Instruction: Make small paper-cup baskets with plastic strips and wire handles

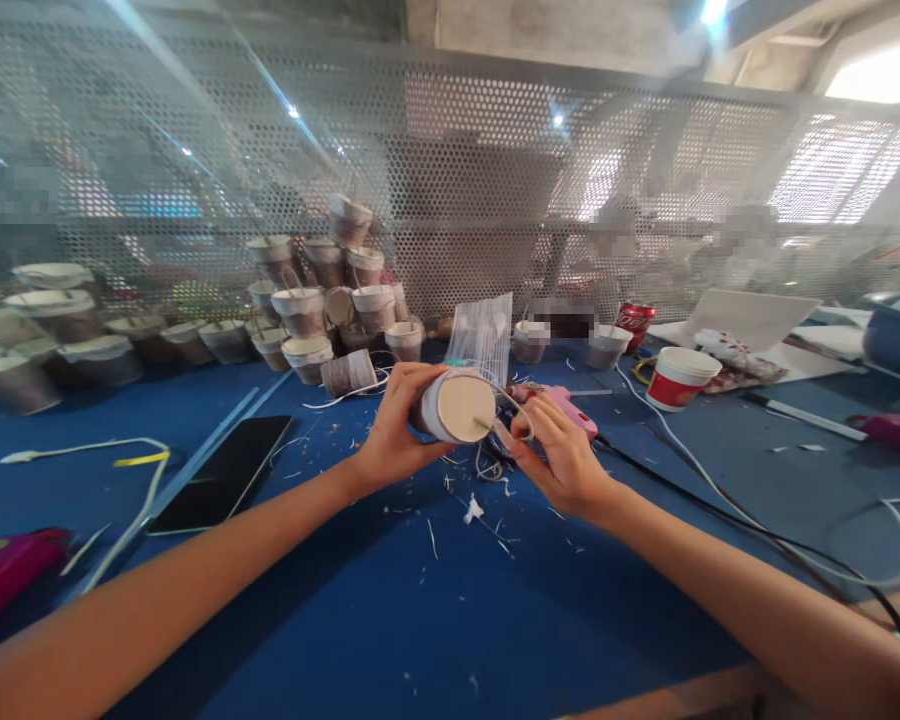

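My left hand (391,428) grips a small round bucket-shaped cup (456,404) on its side, its pale bottom turned toward me. My right hand (559,450) pinches the thin wire handle (511,405) at the cup's right edge. Both hands hover just above the blue table (435,600) near its middle. A pink glue gun (570,408) lies right behind my right hand. A clear bag of white sticks (481,336) stands upright just behind the cup.
A heap of finished small buckets (322,300) is stacked at the back, more lined up left (60,340). A black phone (223,486) lies left. A red-white paper cup (679,378), soda can (634,322), cables (720,500) and white scraps lie right. Perforated metal screen (450,180) behind.
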A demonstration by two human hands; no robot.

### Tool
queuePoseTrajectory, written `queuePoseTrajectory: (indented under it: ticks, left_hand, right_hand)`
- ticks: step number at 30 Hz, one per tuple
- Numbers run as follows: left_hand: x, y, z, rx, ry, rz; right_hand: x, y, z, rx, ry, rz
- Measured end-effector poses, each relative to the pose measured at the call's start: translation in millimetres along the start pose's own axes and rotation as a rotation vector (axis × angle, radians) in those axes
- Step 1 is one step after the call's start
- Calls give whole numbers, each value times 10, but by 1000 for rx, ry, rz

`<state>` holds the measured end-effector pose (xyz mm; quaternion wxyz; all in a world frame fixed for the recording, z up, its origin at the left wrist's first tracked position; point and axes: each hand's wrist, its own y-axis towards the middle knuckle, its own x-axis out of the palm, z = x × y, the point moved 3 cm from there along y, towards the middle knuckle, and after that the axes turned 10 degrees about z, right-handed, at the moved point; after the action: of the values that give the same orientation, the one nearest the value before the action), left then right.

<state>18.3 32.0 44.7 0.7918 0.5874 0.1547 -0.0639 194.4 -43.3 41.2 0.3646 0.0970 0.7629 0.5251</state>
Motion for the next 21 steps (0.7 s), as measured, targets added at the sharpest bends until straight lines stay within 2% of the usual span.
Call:
queuePoseTrajectory:
  ticks: [5,10,16,21]
  left_hand:
    - [11,-12,7,43,3,15]
    - [7,-16,11,58,2,5]
    - [5,-25,-2,49,-5,-9]
    - [13,-34,-6,45,-4,-8]
  right_hand:
    - [6,35,-63,-92,-24,58]
    - [29,43,-79,-99,-30,89]
    - [70,14,-31,-20,-31,-3]
    - [66,21,-41,-36,-12,14]
